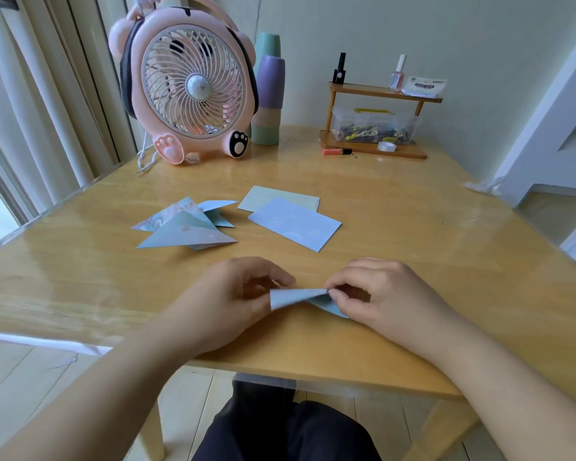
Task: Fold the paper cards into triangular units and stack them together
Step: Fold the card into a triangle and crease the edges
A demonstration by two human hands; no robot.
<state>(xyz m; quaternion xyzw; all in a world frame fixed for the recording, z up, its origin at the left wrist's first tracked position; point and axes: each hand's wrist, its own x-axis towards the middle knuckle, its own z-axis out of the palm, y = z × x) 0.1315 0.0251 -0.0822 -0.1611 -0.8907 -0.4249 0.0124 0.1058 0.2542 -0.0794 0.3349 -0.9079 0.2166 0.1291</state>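
Far left on the table (413, 261): a pink fan (187, 84) with paw feet, facing near, and just right of it a stack of cups (268, 94), upside down. Far right: a small wooden shelf (379, 93) carrying 2 bottles (398, 73) and a white packet (424, 86), its print too small to read; under it a clear box (374, 126) of small bits, a tape roll (387, 146) and an orange tube (336, 151). Mid-table, left: a pile of folded triangles (183, 229), points splayed left and right, long edge running left to right. Just right of that, apart from it: 2 flat cards (293, 222), the blue one overlapping the green, long axes slanting from far left to near right. Nothing lying between these and the near edge, where both hands work. Near centre: a blue card (296, 299), partly folded, long axis left to right, raised in a ridge along the top. Left hand (240, 297) curled round its left end, fingers bent over and hiding that part. Right hand (379, 294) pinching the right end at the ridge, fingertips together, the card's near-right corner poking out below. Dark trousers (286, 427) below the table edge.
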